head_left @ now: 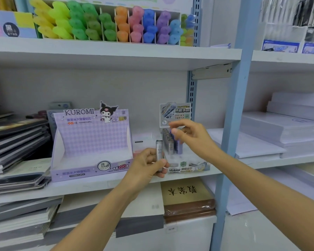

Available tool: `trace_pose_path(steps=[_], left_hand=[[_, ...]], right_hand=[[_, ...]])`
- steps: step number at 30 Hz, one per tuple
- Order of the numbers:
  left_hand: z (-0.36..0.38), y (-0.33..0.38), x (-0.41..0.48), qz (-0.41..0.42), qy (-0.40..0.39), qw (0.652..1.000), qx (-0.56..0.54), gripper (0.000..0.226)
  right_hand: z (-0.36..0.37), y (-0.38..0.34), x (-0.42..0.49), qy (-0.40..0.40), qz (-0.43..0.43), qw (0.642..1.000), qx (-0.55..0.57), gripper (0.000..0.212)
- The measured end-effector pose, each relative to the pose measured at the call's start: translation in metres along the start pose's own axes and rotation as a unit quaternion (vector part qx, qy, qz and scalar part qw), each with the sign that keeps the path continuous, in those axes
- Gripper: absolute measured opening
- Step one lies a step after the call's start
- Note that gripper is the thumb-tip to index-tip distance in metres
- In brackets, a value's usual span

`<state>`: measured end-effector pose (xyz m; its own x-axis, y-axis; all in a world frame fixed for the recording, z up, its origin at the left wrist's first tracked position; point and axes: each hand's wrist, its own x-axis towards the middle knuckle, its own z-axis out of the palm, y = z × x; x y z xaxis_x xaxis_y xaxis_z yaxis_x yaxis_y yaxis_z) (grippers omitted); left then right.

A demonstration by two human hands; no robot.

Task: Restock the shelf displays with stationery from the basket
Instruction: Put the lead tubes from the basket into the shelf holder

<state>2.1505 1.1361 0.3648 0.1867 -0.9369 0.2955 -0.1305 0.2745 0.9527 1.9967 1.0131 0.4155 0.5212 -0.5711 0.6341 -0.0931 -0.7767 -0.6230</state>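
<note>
My left hand [149, 164] grips a grey pencil-lead tube [159, 151] upright, just in front of the small lead display box [187, 168] on the middle shelf. Several grey and purple lead tubes [171, 144] stand in that box. Above their tops, my right hand [190, 135] has its fingers loosely curled; its fingertips are blurred and I cannot tell whether they pinch anything. The purple Kuromi display box [91, 142] stands to the left with nothing visible inside it. No basket is in view.
Stacks of dark notebooks [16, 142] lie left of the Kuromi box. Coloured highlighters [105, 24] fill the top shelf. A blue upright post [232, 124] stands right of the hands, with white paper stacks [283, 127] beyond. Brown books [187, 198] lie on the shelf below.
</note>
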Motion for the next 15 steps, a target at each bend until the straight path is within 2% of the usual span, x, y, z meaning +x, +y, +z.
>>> trace_pose_path(steps=[2, 4, 7, 9, 11, 13, 15], left_hand=[[0.008, 0.004, -0.001, 0.005, -0.011, 1.0, 0.016, 0.019], [0.016, 0.007, -0.002, 0.012, -0.018, 0.999, 0.043, 0.023], [0.024, 0.004, -0.003, 0.044, 0.028, 0.988, 0.146, 0.033], [0.023, -0.005, -0.009, 0.122, 0.079, 0.948, 0.284, 0.037], [0.021, -0.017, -0.016, 0.195, 0.064, 0.889, 0.409, 0.047], [0.022, -0.03, -0.022, 0.201, 0.003, 0.85, 0.488, 0.062], [0.023, -0.04, -0.025, 0.187, -0.022, 0.827, 0.53, 0.073]], right_hand=[[0.004, -0.008, -0.009, -0.055, 0.015, 0.996, 0.061, 0.027], [0.009, -0.012, -0.017, -0.087, 0.005, 0.995, 0.059, 0.02], [0.005, -0.016, -0.021, -0.034, -0.015, 0.998, 0.047, 0.017], [-0.004, -0.015, -0.019, 0.037, -0.015, 0.998, 0.042, 0.017], [-0.012, -0.012, -0.016, 0.093, -0.011, 0.995, 0.031, 0.016], [-0.012, -0.009, -0.016, 0.109, -0.018, 0.994, -0.01, 0.015], [-0.003, -0.004, -0.018, 0.091, -0.023, 0.994, -0.052, 0.015]])
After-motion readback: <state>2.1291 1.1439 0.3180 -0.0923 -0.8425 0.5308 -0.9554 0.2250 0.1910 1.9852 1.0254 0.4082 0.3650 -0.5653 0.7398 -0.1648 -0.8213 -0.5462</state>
